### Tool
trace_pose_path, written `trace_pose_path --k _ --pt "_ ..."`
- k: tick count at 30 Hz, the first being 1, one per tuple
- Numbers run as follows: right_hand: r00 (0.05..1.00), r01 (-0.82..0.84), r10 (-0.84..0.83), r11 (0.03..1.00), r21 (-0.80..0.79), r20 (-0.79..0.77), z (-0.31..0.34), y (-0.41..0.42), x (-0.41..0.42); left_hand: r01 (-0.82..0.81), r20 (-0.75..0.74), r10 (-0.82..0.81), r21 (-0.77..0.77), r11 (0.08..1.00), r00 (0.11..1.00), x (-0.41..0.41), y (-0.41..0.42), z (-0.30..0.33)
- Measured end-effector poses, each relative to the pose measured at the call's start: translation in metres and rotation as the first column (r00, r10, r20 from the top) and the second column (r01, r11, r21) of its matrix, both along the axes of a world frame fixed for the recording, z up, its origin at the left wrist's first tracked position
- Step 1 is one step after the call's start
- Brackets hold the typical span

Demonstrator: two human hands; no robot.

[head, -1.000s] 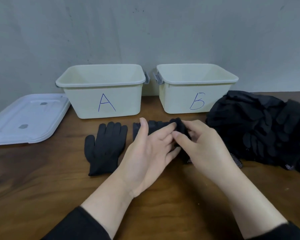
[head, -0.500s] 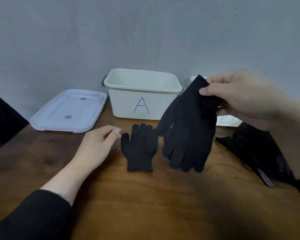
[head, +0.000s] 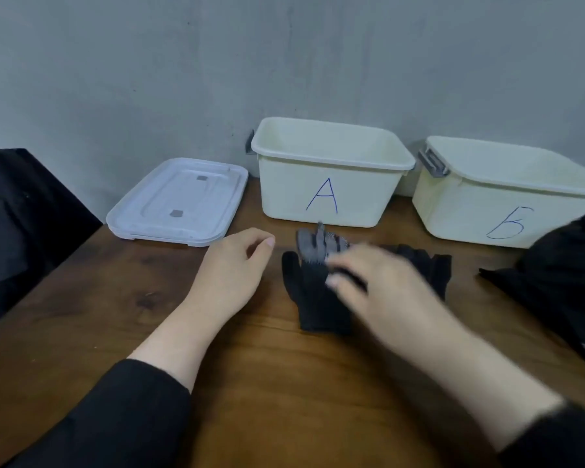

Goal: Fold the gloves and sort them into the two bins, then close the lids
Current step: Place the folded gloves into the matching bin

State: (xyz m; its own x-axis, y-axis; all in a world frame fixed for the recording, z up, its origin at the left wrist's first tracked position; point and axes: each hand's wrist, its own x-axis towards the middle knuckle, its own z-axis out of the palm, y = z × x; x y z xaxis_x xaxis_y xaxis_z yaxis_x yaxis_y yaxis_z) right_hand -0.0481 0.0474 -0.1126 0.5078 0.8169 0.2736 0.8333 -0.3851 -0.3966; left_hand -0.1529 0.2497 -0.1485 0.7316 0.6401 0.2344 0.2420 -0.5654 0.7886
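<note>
- Head view: the left hand point(head: 230, 265) rests on the wooden table point(head: 284, 383), fingers loosely curled, holding nothing, just left of a black glove point(head: 313, 298) lying flat.
- The right hand point(head: 375, 288) is blurred over that glove, with a second glove point(head: 318, 244) under its fingers, dotted grey palm showing; I cannot tell whether it grips or only presses.
- Bin A point(head: 328, 184) and bin B point(head: 507, 197) stand open against the wall, side by side.
- A white lid point(head: 179, 201) lies flat left of bin A.
- A heap of black gloves point(head: 561, 275) sits at the right edge.
</note>
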Motion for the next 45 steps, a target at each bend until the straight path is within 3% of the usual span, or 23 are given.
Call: trace_pose_path --k 3,9,17,31,37,41,45 --pt "0.989 -0.083 0.068 0.990 -0.116 -0.131 -0.045 -0.014 -0.015 0.021 -0.049 -0.018 0.068 0.997 0.999 0.003 -0.001 -0.006" --pt "0.994 -0.068 0.061 0.995 -0.076 -0.088 -0.053 -0.021 -0.002 0.127 -0.178 -0.090 0.210 0.969 0.980 0.018 -0.010 -0.024" --pt "0.997 -0.074 0.073 0.997 -0.022 -0.029 -0.068 -0.016 0.001 0.071 -0.218 0.008 0.355 0.932 0.976 0.048 -0.011 -0.030" --pt "0.990 -0.056 0.038 0.988 0.141 0.134 -0.059 -0.014 -0.006 -0.024 -0.008 0.028 0.265 0.964 1.000 0.051 -0.012 -0.022" --pt "0.991 -0.136 0.135 0.990 0.028 0.025 -0.058 -0.019 -0.006 0.068 -0.213 -0.007 0.284 0.956 0.977 0.042 -0.004 -0.029" --pt "0.989 -0.145 0.145 0.989 -0.004 -0.023 -0.050 -0.028 0.004 0.070 -0.133 -0.036 0.255 0.964 0.990 0.036 -0.003 -0.024" --pt "0.983 -0.182 0.177 0.976 -0.123 -0.049 -0.052 -0.031 0.012 0.281 -0.256 -0.208 0.293 0.914 0.944 0.020 -0.002 -0.025"
